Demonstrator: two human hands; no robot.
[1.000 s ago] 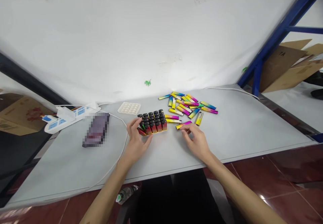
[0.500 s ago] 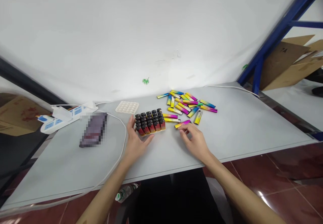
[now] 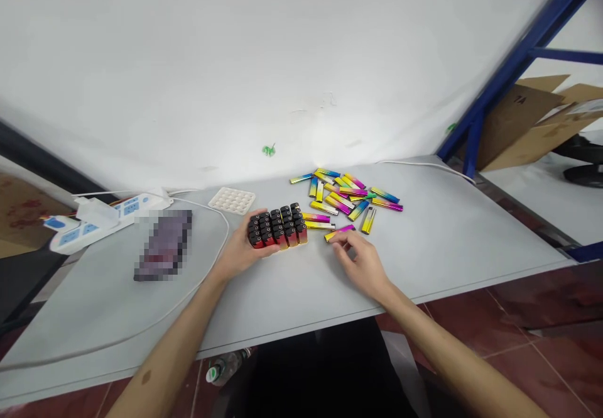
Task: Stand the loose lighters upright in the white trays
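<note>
My left hand [image 3: 242,249] is wrapped round the left end of a tight block of red lighters with black tops [image 3: 277,226], thumb along the front and fingers behind. The lighters stand upright in rows in a pale tray, whose edge [image 3: 294,247] shows only at the bottom. My right hand [image 3: 360,261] is to the right of the block, fingertips closed on a slim shiny yellow-and-magenta lighter [image 3: 336,234] lying on the table. Part of that lighter is hidden under my fingers. Behind it lies a loose pile of similar metallic lighters [image 3: 342,203] in yellow, magenta and blue.
A white tray with round hollows [image 3: 232,200] lies behind my left hand. Farther left are a blurred-out dark object [image 3: 164,245], a power strip [image 3: 113,215] and a white cable [image 3: 225,236]. The wall [image 3: 292,60] borders the table's back; a blue frame [image 3: 475,135] stands right.
My left hand has closed from beside the block of lighters to round its left end, and the block's left side has tilted slightly. My right hand stays at the same lighter. The view has shifted slightly.
</note>
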